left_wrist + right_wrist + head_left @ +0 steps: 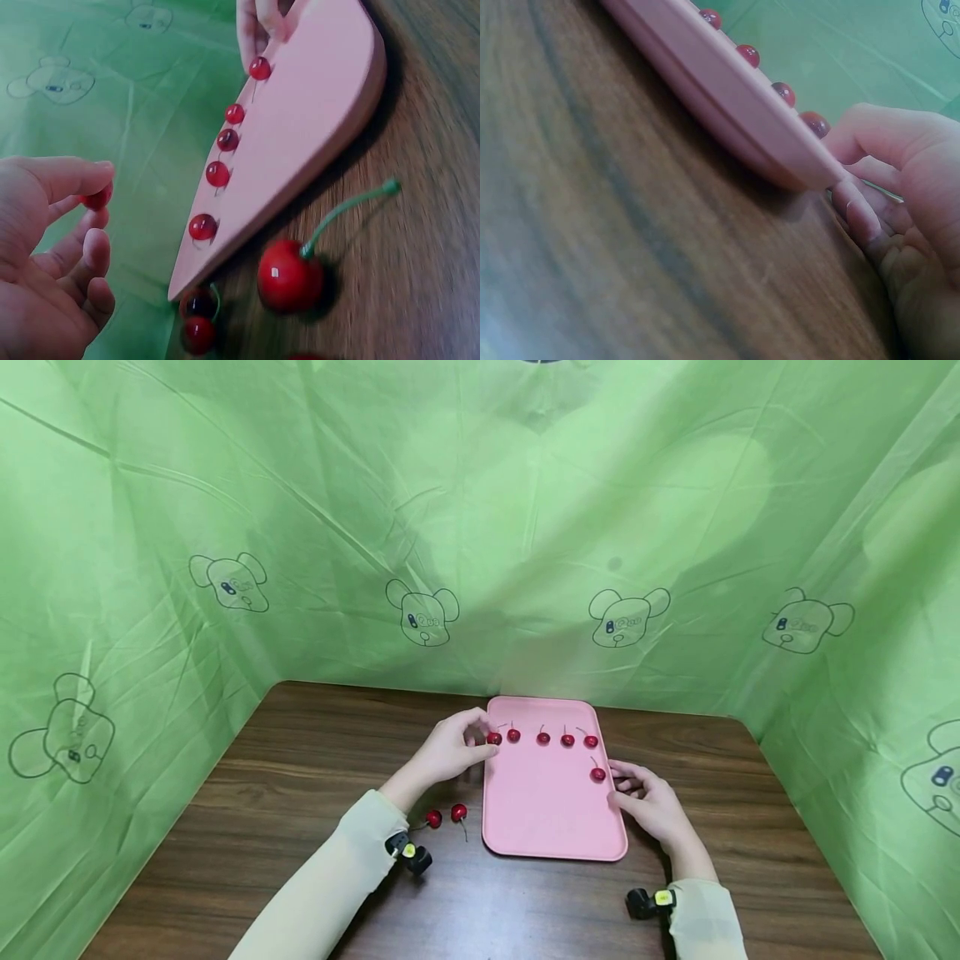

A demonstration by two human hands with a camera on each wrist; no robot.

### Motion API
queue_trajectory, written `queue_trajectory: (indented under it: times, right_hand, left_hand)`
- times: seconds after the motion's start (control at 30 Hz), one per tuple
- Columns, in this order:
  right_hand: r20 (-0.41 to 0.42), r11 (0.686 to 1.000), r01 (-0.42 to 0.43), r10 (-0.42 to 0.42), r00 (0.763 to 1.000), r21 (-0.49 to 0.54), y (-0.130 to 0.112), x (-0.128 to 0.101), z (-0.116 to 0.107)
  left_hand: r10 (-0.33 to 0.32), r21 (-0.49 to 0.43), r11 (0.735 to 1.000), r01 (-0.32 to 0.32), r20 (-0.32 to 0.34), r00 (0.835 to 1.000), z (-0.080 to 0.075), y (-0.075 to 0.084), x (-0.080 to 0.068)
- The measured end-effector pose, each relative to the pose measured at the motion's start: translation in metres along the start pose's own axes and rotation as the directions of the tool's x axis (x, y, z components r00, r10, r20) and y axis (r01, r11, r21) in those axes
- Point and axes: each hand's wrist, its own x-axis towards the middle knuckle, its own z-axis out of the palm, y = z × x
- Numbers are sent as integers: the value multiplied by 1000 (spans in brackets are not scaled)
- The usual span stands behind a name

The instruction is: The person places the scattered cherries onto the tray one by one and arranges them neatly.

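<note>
My left hand (448,747) pinches a red cherry (97,196) between thumb and fingertips, over the left side of a pink tray (551,810). To the right of that cherry, a row of several stemmed cherries (543,738) lies across the tray's far part. One more cherry (597,774) sits lower, by the right rim. My right hand (651,802) holds the tray's right edge, its thumb and fingers bent at the rim (810,169). On the table left of the tray lie loose cherries (459,812), one large and near with a green stem (291,276) in the left wrist view.
The tray lies flat on a dark wooden table (300,752). Two more cherries (197,334) lie off the tray's corner in the left wrist view. A green curtain (525,527) with mouse-head drawings encloses the back and sides.
</note>
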Motion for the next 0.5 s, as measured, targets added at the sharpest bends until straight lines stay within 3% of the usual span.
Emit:
queue_trajectory:
  times: [0.2,0.5]
  right_hand:
    - [5,1000,-8,7,1000,5,2,2,1]
    - [4,1000,6,-6,1000,1,-2,0,-2]
  left_hand:
    - [17,24,1000,-17,-4,1000,15,5,12]
    - [24,-13,1000,-24,3,1000,36,20,29]
